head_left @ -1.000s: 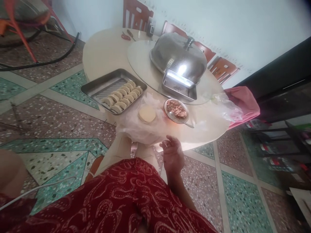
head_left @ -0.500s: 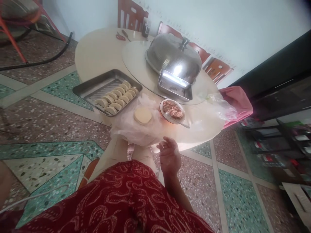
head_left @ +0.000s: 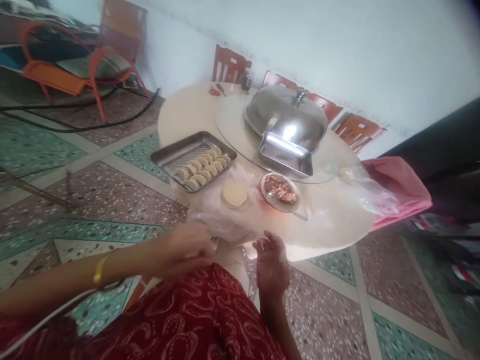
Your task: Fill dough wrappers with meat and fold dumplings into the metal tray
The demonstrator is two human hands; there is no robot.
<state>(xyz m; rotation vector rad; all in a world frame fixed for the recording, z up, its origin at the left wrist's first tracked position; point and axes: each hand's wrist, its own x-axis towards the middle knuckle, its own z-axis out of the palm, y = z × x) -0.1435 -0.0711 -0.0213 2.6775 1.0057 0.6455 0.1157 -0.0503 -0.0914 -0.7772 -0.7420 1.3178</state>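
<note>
My left hand (head_left: 189, 250), a yellow band on its wrist, is over my lap at the table's near edge. Its fingers are curled closed and slightly blurred; whatever is inside them, if anything, is hidden. Loosely bent and apart, the fingers of my right hand (head_left: 273, 265) hold nothing, just off the table edge. Beyond the hands, a stack of round dough wrappers (head_left: 234, 194) lies on a crumpled plastic bag (head_left: 221, 225). To its right stands a bowl (head_left: 296, 205) of minced filling (head_left: 280, 188) with a spoon (head_left: 300, 215). Folded dumplings (head_left: 204, 168) line a metal tray (head_left: 168, 154).
On the round table (head_left: 180, 110) are a large domed metal lid (head_left: 285, 112), a smaller metal tray (head_left: 285, 157) and red-handled scissors (head_left: 214, 92). A pink cloth (head_left: 401, 187) hangs at the right edge. An orange chair (head_left: 71, 82) is at far left.
My left hand has come in from the left edge to the front of my lap. The view has shifted, so the table sits lower and further right. My right hand keeps its loose bend.
</note>
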